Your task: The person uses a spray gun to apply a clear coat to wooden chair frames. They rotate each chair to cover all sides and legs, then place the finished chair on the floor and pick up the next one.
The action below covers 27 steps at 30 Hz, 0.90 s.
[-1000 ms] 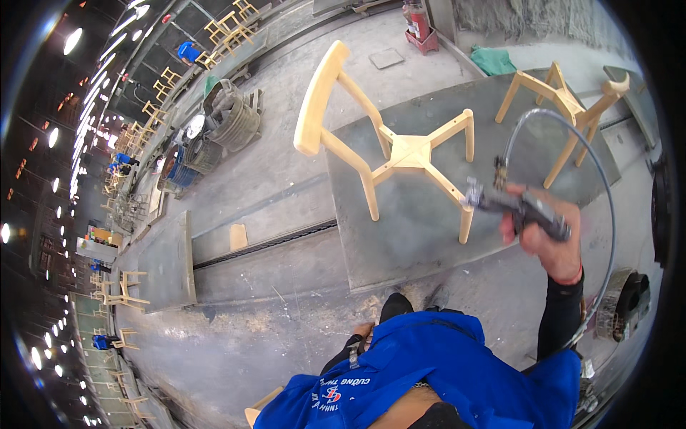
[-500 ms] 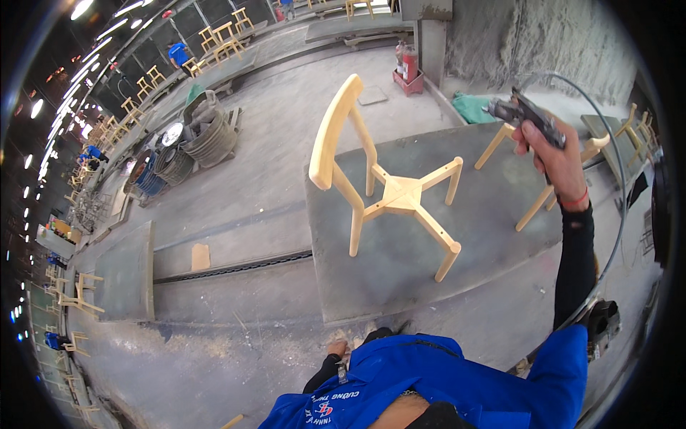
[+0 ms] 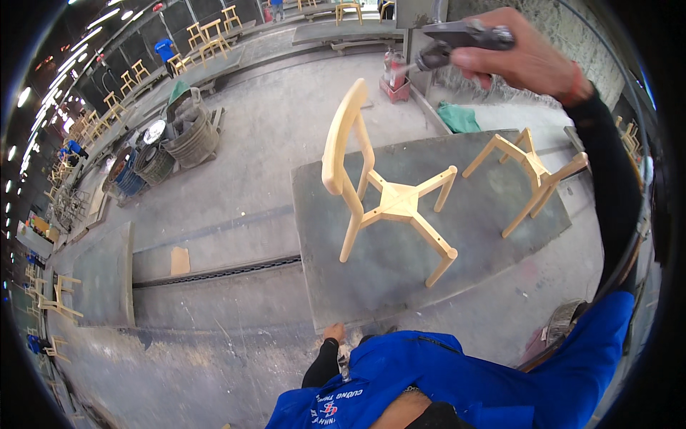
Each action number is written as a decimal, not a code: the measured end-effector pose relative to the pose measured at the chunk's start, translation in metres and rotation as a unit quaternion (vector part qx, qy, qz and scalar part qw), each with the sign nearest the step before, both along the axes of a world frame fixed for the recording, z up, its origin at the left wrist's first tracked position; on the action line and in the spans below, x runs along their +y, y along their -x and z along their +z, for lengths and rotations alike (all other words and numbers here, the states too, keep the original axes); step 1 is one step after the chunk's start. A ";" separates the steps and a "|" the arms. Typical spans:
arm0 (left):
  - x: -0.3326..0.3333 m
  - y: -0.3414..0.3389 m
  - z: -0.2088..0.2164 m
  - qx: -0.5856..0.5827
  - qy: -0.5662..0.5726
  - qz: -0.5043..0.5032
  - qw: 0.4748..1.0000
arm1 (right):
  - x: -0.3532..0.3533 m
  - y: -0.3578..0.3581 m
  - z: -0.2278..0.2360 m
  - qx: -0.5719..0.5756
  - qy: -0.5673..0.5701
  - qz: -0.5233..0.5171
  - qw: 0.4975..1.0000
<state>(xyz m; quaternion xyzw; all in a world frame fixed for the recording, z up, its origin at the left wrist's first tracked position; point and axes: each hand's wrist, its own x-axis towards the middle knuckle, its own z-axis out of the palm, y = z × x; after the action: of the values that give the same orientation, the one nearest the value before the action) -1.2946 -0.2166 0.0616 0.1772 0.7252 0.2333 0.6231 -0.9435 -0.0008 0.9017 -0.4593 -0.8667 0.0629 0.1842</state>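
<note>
In my right hand (image 3: 511,53) is a dark metal spray gun (image 3: 457,41), gripped by its handle. Its nozzle points left, with a faint pale streak in front of it. A hose (image 3: 604,36) curves along my right arm. Below and left of the gun, an unfinished pale wooden chair frame (image 3: 399,200) stands upright on a grey board (image 3: 371,286), with a curved backrest and no seat pad. My left hand (image 3: 334,332) hangs low by my body, near the board's front corner; its fingers are too small to read.
Another wooden chair frame (image 3: 534,164) stands at the board's right part. Behind are a red fire extinguisher (image 3: 390,68) in a stand and a green cloth (image 3: 458,118). Bins (image 3: 189,136) sit at left, near a floor chain track (image 3: 214,272). A co-worker (image 3: 165,51) stands far off.
My right hand has moved up and left with the spray gun, which now points left above the chair's backrest. The second chair frame has come into fuller view. My left hand shows slightly higher.
</note>
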 end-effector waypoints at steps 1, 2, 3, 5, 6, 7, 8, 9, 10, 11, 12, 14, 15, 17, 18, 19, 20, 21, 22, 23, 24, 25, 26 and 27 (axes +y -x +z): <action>-0.001 -0.002 0.003 0.011 0.016 -0.010 1.000 | -0.016 0.001 0.004 -0.014 0.028 -0.007 0.999; -0.003 -0.004 0.006 0.021 0.031 -0.019 0.999 | -0.029 0.002 0.002 0.011 0.030 0.049 0.998; -0.005 -0.006 0.008 0.024 0.046 -0.032 0.998 | -0.042 0.001 -0.001 0.037 0.032 0.104 0.993; -0.011 -0.005 0.008 0.032 0.080 -0.060 0.994 | -0.074 -0.006 -0.002 0.041 0.093 0.109 0.989; -0.012 -0.004 0.005 0.030 0.076 -0.112 0.990 | -0.091 -0.011 -0.003 0.035 0.107 0.120 0.986; -0.012 -0.002 0.001 0.027 0.077 -0.164 0.983 | -0.111 -0.017 -0.004 0.032 0.120 0.138 0.983; -0.013 0.001 -0.005 0.024 0.080 -0.218 0.972 | -0.129 -0.023 -0.006 0.031 0.135 0.154 0.978; -0.011 0.002 -0.012 0.124 -0.017 -0.415 0.901 | -0.140 -0.031 -0.014 0.031 0.131 0.149 0.980; -0.007 0.004 -0.019 0.212 -0.113 -0.590 0.771 | -0.150 -0.041 -0.023 0.031 0.127 0.144 0.981; -0.006 0.007 -0.024 0.279 -0.188 -0.744 0.578 | -0.158 -0.052 -0.042 0.026 0.098 0.117 0.988; -0.001 0.006 -0.030 0.281 -0.184 -0.724 0.603 | -0.172 -0.062 -0.064 0.042 0.085 0.065 0.993; 0.014 0.005 -0.037 0.285 -0.152 -0.731 0.602 | -0.198 -0.084 -0.108 0.183 0.140 -0.105 0.967; 0.023 0.003 -0.037 0.288 -0.136 -0.746 0.585 | -0.213 -0.095 -0.130 0.245 0.163 -0.190 0.937; 0.045 0.000 -0.032 0.288 -0.126 -0.762 0.566 | -0.238 -0.119 -0.172 0.335 0.158 -0.290 0.882; 0.055 -0.002 -0.028 0.295 -0.134 -0.770 0.549 | -0.250 -0.131 -0.194 0.387 0.151 -0.323 0.850; 0.064 -0.002 -0.021 0.283 -0.115 -0.761 0.572 | -0.265 -0.137 -0.216 0.417 0.136 -0.351 0.827; 0.072 -0.004 -0.013 0.241 -0.084 -0.716 0.650 | -0.278 -0.142 -0.238 0.453 0.118 -0.371 0.802; 0.078 -0.003 -0.003 0.206 -0.039 -0.656 0.725 | -0.291 -0.148 -0.259 0.491 0.097 -0.387 0.774; 0.084 -0.004 0.006 0.132 0.032 -0.535 0.834 | -0.304 -0.153 -0.279 0.525 0.099 -0.403 0.743; 0.087 -0.005 0.016 0.088 0.065 -0.446 0.888 | -0.317 -0.156 -0.298 0.563 0.099 -0.414 0.709; 0.092 -0.007 0.024 0.070 0.120 -0.334 0.932 | -0.329 -0.161 -0.317 0.594 0.107 -0.422 0.676; 0.095 -0.010 0.032 0.084 0.108 -0.347 0.928 | -0.338 -0.168 -0.336 0.616 0.121 -0.429 0.649; 0.099 -0.012 0.039 0.099 0.102 -0.355 0.924 | -0.344 -0.175 -0.356 0.614 0.143 -0.445 0.635; 0.102 -0.016 0.044 0.111 0.103 -0.359 0.921 | -0.348 -0.183 -0.376 0.621 0.158 -0.450 0.622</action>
<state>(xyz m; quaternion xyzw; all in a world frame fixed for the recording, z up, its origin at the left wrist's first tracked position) -1.2789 -0.1145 0.1059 0.3848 0.6979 -0.1032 0.5952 -0.7602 -0.3493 0.5258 -0.6658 -0.2075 0.3783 0.6088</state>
